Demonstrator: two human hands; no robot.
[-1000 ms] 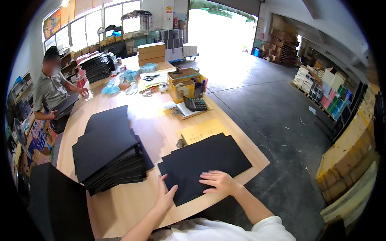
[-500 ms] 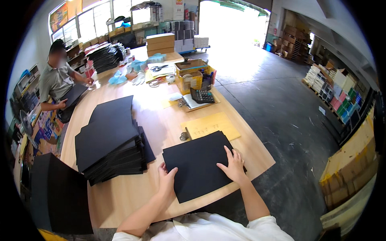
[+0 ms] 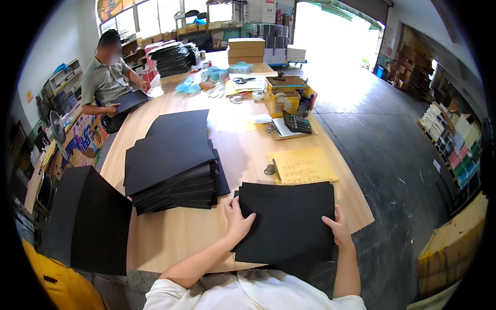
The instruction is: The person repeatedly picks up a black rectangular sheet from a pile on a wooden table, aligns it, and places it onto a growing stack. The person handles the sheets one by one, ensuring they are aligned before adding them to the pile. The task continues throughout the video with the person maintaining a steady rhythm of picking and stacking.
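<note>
Between my hands is a small pile of flat black sheets (image 3: 287, 222), like card or board, at the table's near edge. My left hand (image 3: 239, 222) grips its left edge, thumb on top and fingers wrapped round the side. At the opposite edge my right hand (image 3: 338, 227) grips the pile the same way. On the left side a lower sheet sticks out a little past the top one. To the left on the table lies a taller, uneven stack of black sheets (image 3: 170, 163), its upper ones fanned away from me.
A clipboard with yellow paper (image 3: 305, 165) lies just beyond the pile. Farther back are a calculator (image 3: 297, 122), a yellow bin (image 3: 285, 98) and scissors (image 3: 242, 80). A large black board stack (image 3: 98, 222) stands at the table's left. A co-worker (image 3: 108, 77) sits far left, holding a black sheet.
My right hand has gone from lying on the top sheet to gripping the right edge. The pile has turned to sit squarer to me, and my view has swung left.
</note>
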